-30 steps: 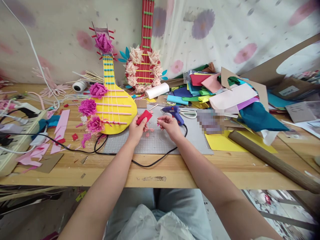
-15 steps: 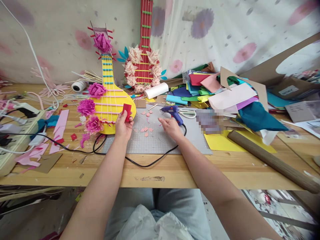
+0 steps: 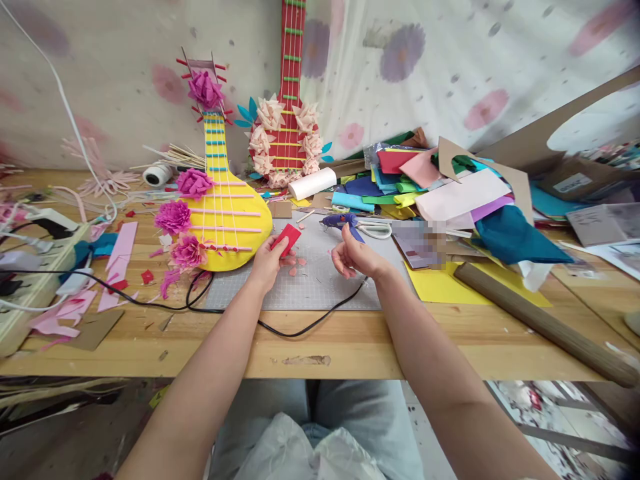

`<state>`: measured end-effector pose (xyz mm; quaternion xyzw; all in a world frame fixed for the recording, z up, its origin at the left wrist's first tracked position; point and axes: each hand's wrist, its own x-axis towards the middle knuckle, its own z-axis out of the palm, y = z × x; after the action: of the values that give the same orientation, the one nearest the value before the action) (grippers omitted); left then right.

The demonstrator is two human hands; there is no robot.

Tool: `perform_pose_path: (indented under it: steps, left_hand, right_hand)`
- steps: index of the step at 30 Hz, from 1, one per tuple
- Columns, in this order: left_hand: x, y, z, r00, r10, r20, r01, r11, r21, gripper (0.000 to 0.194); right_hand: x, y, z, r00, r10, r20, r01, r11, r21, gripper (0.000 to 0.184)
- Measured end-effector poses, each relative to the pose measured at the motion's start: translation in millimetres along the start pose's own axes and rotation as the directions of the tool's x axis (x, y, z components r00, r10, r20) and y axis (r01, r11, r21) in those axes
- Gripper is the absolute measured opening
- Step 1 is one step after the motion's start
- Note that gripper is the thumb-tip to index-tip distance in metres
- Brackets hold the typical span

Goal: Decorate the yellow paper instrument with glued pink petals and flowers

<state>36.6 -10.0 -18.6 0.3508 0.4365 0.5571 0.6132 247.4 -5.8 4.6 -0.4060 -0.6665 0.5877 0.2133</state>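
Note:
My left hand (image 3: 267, 262) pinches a small red foam piece (image 3: 287, 239) just above the grey cutting mat (image 3: 320, 283). My right hand (image 3: 356, 257) grips the handle of the blue glue gun (image 3: 345, 221), whose nozzle points left toward the red piece. A few small pink foam scraps (image 3: 296, 267) lie on the mat between the two hands. The glue gun's black cord (image 3: 300, 323) trails across the mat's front edge.
A yellow paper lute (image 3: 225, 213) with magenta flowers lies left of the mat; a red one (image 3: 287, 133) leans on the wall. Scissors (image 3: 375, 230), a heap of coloured foam sheets (image 3: 440, 187), a brown cardboard tube (image 3: 545, 323) and pink offcuts (image 3: 117, 260) surround it.
My left hand swung left with the red piece, then came back toward the mat's middle. My right hand left the pink scraps and closed on the glue gun.

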Motion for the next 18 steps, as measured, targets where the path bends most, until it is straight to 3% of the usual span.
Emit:
perform_pose_path:
  steps: [5,9,12,15,18]
  left_hand:
    - [-5,0,2.6,0.999,0.0,0.045,-0.005,0.994,0.109,0.026]
    - [-9,0,6.5,0.994,-0.009,0.106,-0.008,0.987,0.161,0.039]
    - [-11,-4,8.1,0.991,-0.013,0.134,-0.019,0.973,0.23,0.042]
    - [-9,-10,7.1,0.987,-0.005,0.161,-0.045,0.952,0.301,0.041]
    - [-7,-16,3.4,0.977,0.104,0.188,-0.182,0.867,0.464,0.038]
  right_hand:
    - [9,8,4,0.974,-0.144,-0.172,0.136,0.989,-0.057,0.058]
    - [17,13,13,0.943,-0.196,-0.269,0.238,0.962,0.133,0.032]
    - [22,15,21,0.935,-0.169,-0.312,0.255,0.931,0.261,0.043]
    - [27,17,30,0.954,-0.125,-0.272,0.21,0.927,0.31,0.05]
    - [32,20,38,0.951,-0.104,-0.291,0.202,0.923,0.328,0.046]
